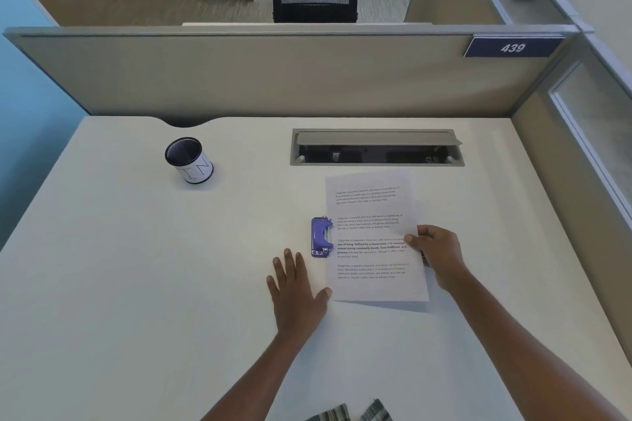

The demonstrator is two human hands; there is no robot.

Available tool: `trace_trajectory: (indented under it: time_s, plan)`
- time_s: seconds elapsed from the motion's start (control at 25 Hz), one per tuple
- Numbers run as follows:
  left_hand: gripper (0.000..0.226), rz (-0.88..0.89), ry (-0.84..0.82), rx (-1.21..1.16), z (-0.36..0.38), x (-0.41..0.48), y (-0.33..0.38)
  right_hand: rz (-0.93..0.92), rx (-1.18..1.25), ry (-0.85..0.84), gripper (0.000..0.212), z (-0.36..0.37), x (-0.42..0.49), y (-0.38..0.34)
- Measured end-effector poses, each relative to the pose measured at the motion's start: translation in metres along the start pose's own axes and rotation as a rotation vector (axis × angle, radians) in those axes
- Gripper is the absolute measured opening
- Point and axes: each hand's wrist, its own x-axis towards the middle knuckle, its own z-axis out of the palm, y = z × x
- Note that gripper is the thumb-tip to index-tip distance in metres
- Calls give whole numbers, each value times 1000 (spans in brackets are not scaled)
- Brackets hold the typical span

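Observation:
A printed paper sheet (371,205) lies on the white desk (136,267), with a second sheet peeking out beneath its right edge. A purple hole punch (321,237) sits at the sheet's left edge, the paper slid into its slot. My right hand (436,255) pinches the right edge of the sheet, thumb on top. My left hand (295,287) lies flat on the desk with fingers spread, just below and left of the punch, its thumb touching the sheet's lower left corner.
A black mesh pen cup (189,161) with a white label stands at the back left. An open cable tray (376,147) is set into the desk behind the paper. Beige partition walls (239,79) enclose the desk's back and right.

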Motion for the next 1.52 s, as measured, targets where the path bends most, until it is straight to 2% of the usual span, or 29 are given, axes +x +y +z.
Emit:
trace_trajectory:
  time_s: [0.2,0.28,0.44,0.6,0.92,1.16,1.32,1.52]
  plan:
    - [49,-22,186,-295,-9,-8,8,-10,56,16,10,-20,-5,1]
    - [33,-55,207,-465,-11,-8,16,-30,87,9,11,-29,-8,1]
    - [23,-150,-32,-781,-15,-6,42,-48,142,-13,14,-46,-16,-1]
    - [17,-104,-165,-960,-9,1,66,-63,187,-21,16,-62,-24,-6]
    - [12,-71,-282,-933,14,22,138,-117,225,108,11,-127,-23,0]
    - [21,-83,-419,-854,56,30,211,-122,185,270,18,-191,-3,19]
    - [15,-88,-504,-826,85,34,254,-90,108,383,16,-232,16,27]
    - [10,-115,-574,-851,112,41,292,-126,-87,455,27,-262,41,23]
